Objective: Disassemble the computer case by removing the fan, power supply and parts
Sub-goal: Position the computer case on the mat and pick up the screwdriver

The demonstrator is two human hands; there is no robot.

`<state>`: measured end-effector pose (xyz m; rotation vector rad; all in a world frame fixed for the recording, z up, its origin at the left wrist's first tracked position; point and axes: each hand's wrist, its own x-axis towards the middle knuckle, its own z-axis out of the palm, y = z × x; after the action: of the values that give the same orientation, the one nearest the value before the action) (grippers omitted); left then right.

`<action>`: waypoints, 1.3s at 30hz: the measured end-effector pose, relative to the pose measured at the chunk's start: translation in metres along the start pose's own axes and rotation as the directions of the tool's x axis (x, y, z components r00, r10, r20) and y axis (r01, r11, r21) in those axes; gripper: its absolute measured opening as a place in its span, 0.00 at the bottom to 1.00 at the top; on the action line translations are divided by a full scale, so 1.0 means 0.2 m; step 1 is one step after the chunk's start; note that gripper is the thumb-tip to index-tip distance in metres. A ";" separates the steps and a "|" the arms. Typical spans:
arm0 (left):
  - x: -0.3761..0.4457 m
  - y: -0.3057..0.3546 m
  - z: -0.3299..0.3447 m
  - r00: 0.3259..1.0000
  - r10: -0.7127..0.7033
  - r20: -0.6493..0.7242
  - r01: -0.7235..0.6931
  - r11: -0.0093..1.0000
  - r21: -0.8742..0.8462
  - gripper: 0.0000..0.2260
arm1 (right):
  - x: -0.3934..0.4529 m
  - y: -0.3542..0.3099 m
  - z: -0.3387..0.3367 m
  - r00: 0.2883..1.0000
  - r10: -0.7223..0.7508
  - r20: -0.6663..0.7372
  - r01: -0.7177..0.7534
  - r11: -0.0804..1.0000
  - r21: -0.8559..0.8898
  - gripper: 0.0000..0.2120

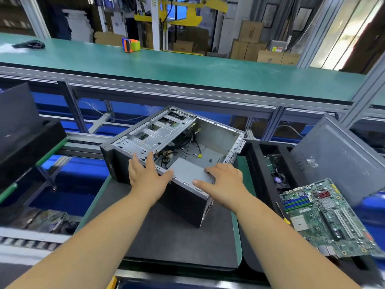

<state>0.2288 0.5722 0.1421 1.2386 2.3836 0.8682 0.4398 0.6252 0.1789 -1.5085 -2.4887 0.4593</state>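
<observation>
The open black-and-grey metal computer case (177,151) lies on its side on the dark foam mat (177,243), in the middle of the near bench. The grey metal power supply box (187,170) sits inside the case at its near edge. The left hand (145,176) rests on the case's near rim, left of the box; the right hand (223,180) lies on the box. Right of the case stands the black foam tray (258,163), with the green printed circuit motherboard (325,217) on its near end. Behind everything runs the long green-topped shelf (187,69), carrying the orange-and-green tape dispenser (130,45)

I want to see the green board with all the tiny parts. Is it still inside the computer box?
No, the green board lies outside the computer case, on the black tray to its right.
</observation>
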 end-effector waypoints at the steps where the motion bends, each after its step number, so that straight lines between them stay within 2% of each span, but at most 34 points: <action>1: -0.03 0.03 0.01 0.999 -0.041 0.011 0.041 0.999 -0.030 0.41 | 0.00 0.01 0.00 1.000 0.001 0.015 -0.001 1.000 0.019 0.33; 4: -0.10 0.10 0.04 0.994 -0.108 0.035 0.111 0.987 -0.117 0.46 | -0.02 0.02 -0.02 0.998 -0.028 0.050 0.024 0.997 0.077 0.28; 8: -0.15 0.13 0.06 0.977 -0.209 0.032 0.211 0.962 -0.173 0.50 | -0.05 0.01 -0.02 0.988 -0.113 0.104 0.102 0.989 0.104 0.29; 12: -0.18 0.16 0.10 0.941 -0.337 0.030 0.337 0.925 -0.177 0.50 | -0.07 0.01 -0.01 0.971 -0.207 0.117 0.197 0.976 0.087 0.25; 16: -0.22 0.21 0.14 0.929 -0.370 -0.002 0.365 0.918 -0.156 0.49 | -0.06 0.05 -0.05 0.949 -0.266 0.170 0.250 0.962 0.112 0.21; 19: -0.25 0.25 0.16 0.916 -0.396 -0.058 0.390 0.916 -0.094 0.47 | -0.02 0.10 -0.08 0.927 -0.300 0.224 0.259 0.946 0.193 0.18; 21: -0.26 0.28 0.18 0.915 -0.391 -0.104 0.389 0.921 -0.036 0.46 | 0.01 0.15 -0.10 0.921 -0.314 0.229 0.273 0.942 0.192 0.18; 27: -0.31 0.31 0.22 0.931 -0.297 -0.211 0.321 0.943 0.086 0.41 | 0.14 0.34 -0.15 0.975 -0.220 0.029 0.218 0.974 0.062 0.20; 31: -0.30 0.32 0.20 0.944 -0.277 -0.177 0.304 0.942 0.146 0.40 | 0.26 0.48 -0.19 0.995 -0.091 -0.030 0.091 0.996 -0.016 0.20; 34: -0.30 0.32 0.20 0.952 -0.272 -0.144 0.295 0.938 0.182 0.41 | 0.30 0.52 -0.18 0.995 -0.102 0.007 0.102 0.990 -0.093 0.19; 39: -0.28 0.31 0.19 0.955 -0.273 -0.118 0.294 0.928 0.228 0.40 | 0.29 0.53 -0.13 0.993 -0.115 -0.025 0.111 0.984 -0.142 0.18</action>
<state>0.3204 0.5678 0.1527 0.9135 2.7141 0.5621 0.5097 0.7275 0.1654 -1.3999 -2.6115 0.2433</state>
